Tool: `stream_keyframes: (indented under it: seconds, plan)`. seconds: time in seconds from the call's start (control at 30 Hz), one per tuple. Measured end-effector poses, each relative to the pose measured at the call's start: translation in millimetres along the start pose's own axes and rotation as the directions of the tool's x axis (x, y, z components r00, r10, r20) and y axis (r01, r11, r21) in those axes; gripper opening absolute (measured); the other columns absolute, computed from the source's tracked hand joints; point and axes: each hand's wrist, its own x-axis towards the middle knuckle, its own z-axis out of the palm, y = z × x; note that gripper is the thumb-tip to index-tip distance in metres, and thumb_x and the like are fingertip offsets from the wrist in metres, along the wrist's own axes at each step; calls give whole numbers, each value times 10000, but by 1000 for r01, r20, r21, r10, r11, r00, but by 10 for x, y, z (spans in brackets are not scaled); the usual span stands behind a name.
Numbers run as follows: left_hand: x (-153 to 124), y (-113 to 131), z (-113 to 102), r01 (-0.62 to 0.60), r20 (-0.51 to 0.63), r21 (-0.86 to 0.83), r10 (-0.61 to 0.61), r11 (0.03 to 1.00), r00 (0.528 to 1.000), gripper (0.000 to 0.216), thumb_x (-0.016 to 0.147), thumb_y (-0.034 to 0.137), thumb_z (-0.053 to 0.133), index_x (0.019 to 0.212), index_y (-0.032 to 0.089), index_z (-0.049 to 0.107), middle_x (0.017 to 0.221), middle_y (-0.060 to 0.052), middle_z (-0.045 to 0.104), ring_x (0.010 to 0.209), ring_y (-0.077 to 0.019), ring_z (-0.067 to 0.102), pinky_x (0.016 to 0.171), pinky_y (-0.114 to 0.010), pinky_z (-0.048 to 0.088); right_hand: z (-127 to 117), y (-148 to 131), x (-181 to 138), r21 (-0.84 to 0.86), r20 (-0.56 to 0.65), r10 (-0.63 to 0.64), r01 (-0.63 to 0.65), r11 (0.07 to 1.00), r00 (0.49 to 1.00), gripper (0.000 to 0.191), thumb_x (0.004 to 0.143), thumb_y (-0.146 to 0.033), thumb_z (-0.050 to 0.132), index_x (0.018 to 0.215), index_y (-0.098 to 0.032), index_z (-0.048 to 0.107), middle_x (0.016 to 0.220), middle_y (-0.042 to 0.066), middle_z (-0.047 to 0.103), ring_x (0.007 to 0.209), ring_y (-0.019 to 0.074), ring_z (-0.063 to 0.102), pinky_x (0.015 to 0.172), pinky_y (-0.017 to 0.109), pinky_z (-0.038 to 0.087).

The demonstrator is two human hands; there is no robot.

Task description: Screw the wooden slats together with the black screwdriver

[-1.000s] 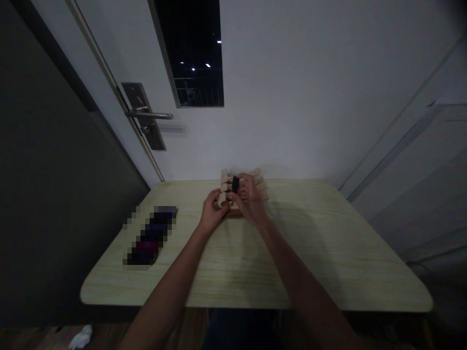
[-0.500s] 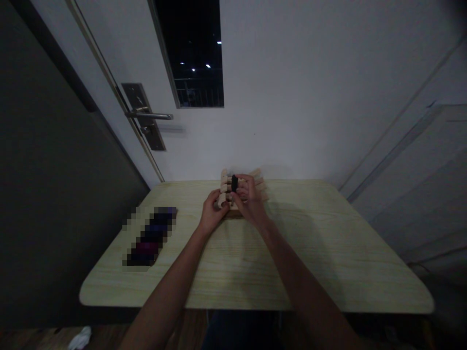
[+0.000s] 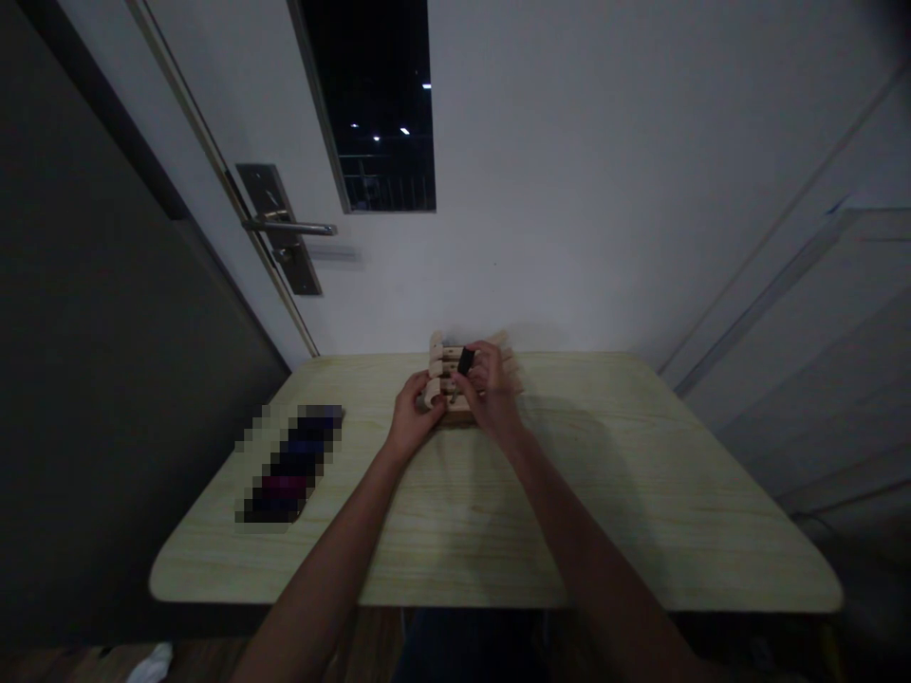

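A pale wooden assembly (image 3: 436, 347) of several pegs or bars and rounded end pieces rests at the back of the table. My left hand (image 3: 411, 417) is closed around its near left end, thumb on the front side. Above the middle of the assembly, my right hand (image 3: 494, 394) pinches a small black rectangular block (image 3: 465, 361) between thumb and fingers. The block is tilted, its top leaning right. My right hand covers part of the assembly's right side, where slanted wooden pieces stick out beyond the fingers.
The wood-grain table (image 3: 455, 541) stands against a white door with a metal handle (image 3: 291, 228) and a dark window (image 3: 377, 104). On the table's left lies a pixelated dark, flat object (image 3: 291, 465). A white item (image 3: 152, 662) is on the floor at lower left.
The black block has shifted slightly right and gone from nearly upright to tilted in my right hand. My left hand keeps its place on the wooden assembly.
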Motion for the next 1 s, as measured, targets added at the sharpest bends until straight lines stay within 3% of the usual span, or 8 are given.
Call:
stream_keyframes:
  seconds: [0.4, 0.53, 0.77, 1.0]
  plan:
    - [-6, -25, 7, -28, -15, -14, 28, 1000, 1000, 232, 730, 209, 589, 955, 153, 606, 1052, -90, 603, 1003, -208, 571, 900, -356, 465, -104, -104, 40, 74, -47, 14, -10, 997, 999, 369, 837, -283, 576, 1158, -282, 394, 972, 20, 624, 763, 130, 653, 649, 262, 548]
    - [-1, -37, 13, -40, -24, -30, 39, 999, 999, 223, 728, 212, 591, 944, 156, 603, 1049, -92, 604, 1003, -209, 572, 911, -360, 464, -207, -82, 63, -15, -70, 5, -6, 1000, 998, 359, 843, -259, 557, 1172, -274, 413, 1003, 37, 628, 795, 143, 651, 716, 303, 549]
    - [3, -27, 5, -33, -15, -3, 33, 999, 999, 267, 731, 194, 580, 995, 168, 605, 1084, -87, 604, 1025, -210, 568, 912, -362, 467, -391, -41, 54, -229, -61, -17, 2, 973, 998, 401, 848, -288, 537, 1236, -291, 437, 992, 32, 655, 708, 144, 661, 649, 298, 548]
    - [-5, 2, -3, -21, -1, 13, 21, 1000, 1000, 263, 731, 188, 575, 991, 167, 608, 1081, -74, 603, 1015, -201, 570, 895, -339, 470, -369, -59, 34, -265, -24, -12, 5, 964, 1000, 383, 855, -301, 535, 1231, -288, 458, 985, 28, 682, 681, 145, 667, 632, 283, 546]
